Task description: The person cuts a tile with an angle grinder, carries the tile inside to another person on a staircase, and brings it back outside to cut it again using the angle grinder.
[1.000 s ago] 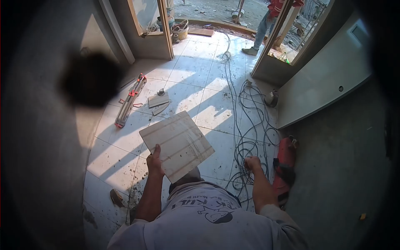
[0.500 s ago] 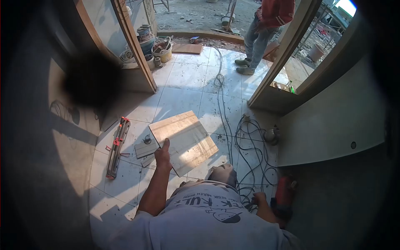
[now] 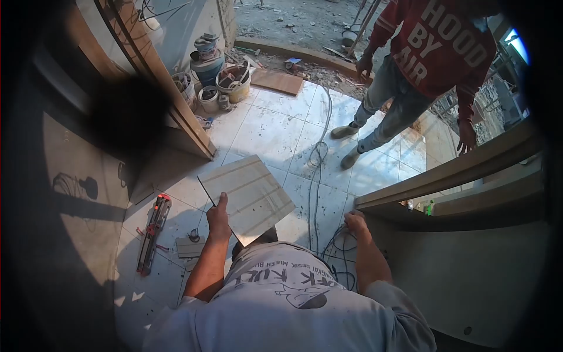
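Observation:
My left hand (image 3: 218,220) grips the lower left edge of a square tile (image 3: 249,196), its thumb on the striped, dusty face. The tile is tilted in front of my body. On the right, my right hand (image 3: 355,223) is held out near the wooden door frame, with its fingers curled; whether anything is inside them is too small to tell. Dark cable loops (image 3: 340,243) lie on the floor beside and below that hand. A red and black tile cutter (image 3: 153,234) rests on the floor at the left, near a cut tile piece (image 3: 189,247).
A person in a red hooded top (image 3: 434,50) stands at the doorway on the right. Buckets (image 3: 233,88) with tools stand past the left door frame (image 3: 176,105). A brown board (image 3: 277,81) lies by the threshold. A cable (image 3: 315,176) runs along the tiled floor.
The view has moved forward to the doorway, and the buckets and the other person appear larger. My left hand still holds the tile. The tile cutter now appears farther left and lower.

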Demonstrator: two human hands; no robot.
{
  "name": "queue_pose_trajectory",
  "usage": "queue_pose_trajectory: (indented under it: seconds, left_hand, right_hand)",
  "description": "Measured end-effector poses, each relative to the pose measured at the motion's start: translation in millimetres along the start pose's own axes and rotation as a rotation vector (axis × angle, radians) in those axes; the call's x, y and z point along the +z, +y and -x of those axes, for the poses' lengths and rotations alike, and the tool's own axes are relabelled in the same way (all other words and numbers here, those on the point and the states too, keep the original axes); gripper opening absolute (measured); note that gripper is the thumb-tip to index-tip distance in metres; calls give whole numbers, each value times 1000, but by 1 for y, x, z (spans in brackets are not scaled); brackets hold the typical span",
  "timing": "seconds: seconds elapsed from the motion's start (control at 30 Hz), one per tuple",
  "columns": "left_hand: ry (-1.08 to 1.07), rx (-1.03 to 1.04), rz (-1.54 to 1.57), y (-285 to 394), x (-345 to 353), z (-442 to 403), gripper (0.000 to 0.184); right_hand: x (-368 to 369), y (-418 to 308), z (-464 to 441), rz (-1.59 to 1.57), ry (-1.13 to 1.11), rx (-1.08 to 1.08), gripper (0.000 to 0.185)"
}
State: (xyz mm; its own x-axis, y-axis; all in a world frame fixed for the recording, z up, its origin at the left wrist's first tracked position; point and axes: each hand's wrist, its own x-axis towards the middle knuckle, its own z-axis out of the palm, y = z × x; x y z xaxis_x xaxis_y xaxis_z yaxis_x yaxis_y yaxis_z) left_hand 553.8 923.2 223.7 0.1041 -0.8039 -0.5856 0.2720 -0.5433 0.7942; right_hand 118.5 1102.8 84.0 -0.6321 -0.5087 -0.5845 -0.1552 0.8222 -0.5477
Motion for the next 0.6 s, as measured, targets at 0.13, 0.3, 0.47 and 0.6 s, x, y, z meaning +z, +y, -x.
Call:
queue_pose_trajectory:
  seconds: [0.13,0.3,0.47,0.6]
  left_hand:
    - [-22,16,74,43,77,-110,52]
    - [-26,42,148,97,177,-255,50]
    - [-47,52,111,183,294,-356,55]
    - [-8,1,160,208,373,-436,60]
  right_hand:
    - [-11,-204,-114,-78,23,-362,30]
    - [27,-294,-209,-213,-190,-199,23]
    - [11,-288,-267,-390,-300,234,17]
    - [-1,-250,-362,665,-393,-402,18]
